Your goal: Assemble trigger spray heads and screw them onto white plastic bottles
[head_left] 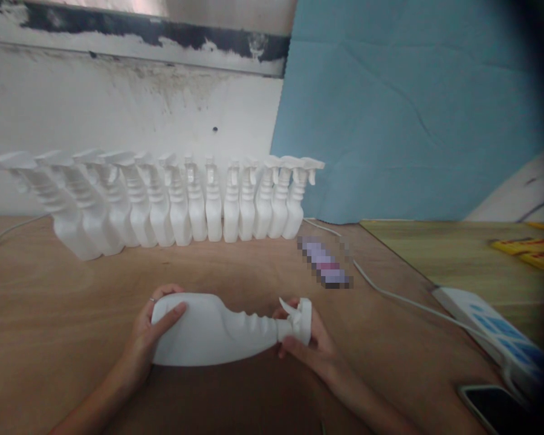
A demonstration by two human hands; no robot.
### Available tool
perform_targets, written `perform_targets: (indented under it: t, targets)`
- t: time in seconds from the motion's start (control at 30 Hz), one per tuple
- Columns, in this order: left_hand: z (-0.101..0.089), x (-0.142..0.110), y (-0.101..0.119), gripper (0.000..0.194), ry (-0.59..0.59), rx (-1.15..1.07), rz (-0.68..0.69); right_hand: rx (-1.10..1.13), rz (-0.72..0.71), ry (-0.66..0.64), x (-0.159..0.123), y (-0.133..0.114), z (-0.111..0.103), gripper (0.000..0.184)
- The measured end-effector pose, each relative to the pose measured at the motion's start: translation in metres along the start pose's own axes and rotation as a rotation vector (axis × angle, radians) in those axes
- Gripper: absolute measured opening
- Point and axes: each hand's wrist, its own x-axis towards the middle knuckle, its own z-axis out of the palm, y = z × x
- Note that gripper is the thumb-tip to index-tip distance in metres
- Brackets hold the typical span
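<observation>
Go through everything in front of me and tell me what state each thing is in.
Held spray bottle: on its side, in both hands
Its spray head: at the neck; tightness unclear
Left hand: closed around the base
Right hand: closed around the spray head
Row of spray bottles: standing, heads on
Blue cloth: hanging
Cable: slack
Purple item: lying down, blurred

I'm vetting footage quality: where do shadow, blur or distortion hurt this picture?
Head view: shadow darkens the table just below the held spray bottle; head view, right side: the edge darkens and blurs, softening the dark-screened device; head view, left: the bottle row looks stretched outward; head view, centre-right: a pixelated patch hides detail.
</observation>
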Motion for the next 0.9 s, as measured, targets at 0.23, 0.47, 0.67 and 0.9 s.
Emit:
perform_targets:
  t: [0.23,0.47,0.67,0.9]
  targets:
    - [0.000,-0.002,0.002,0.049,0.005,0.016,-0.003,-0.025,0.040,0.059,0.000,-0.006,0.003,0.059]
    - [0.001,0.001,-0.001,0.050,0.001,0.024,-0.006,0.002,0.045,0.043,0.001,-0.004,0.002,0.065]
    - [0.000,-0.003,-0.001,0.045,0.094,0.180,0.141,-0.016,0.042,0.140,0.001,0.002,0.008,0.059]
    - [0.002,-0.012,-0.004,0.039,0.161,0.272,0.281,0.041,0.024,0.180,0.003,0.010,0.007,0.044]
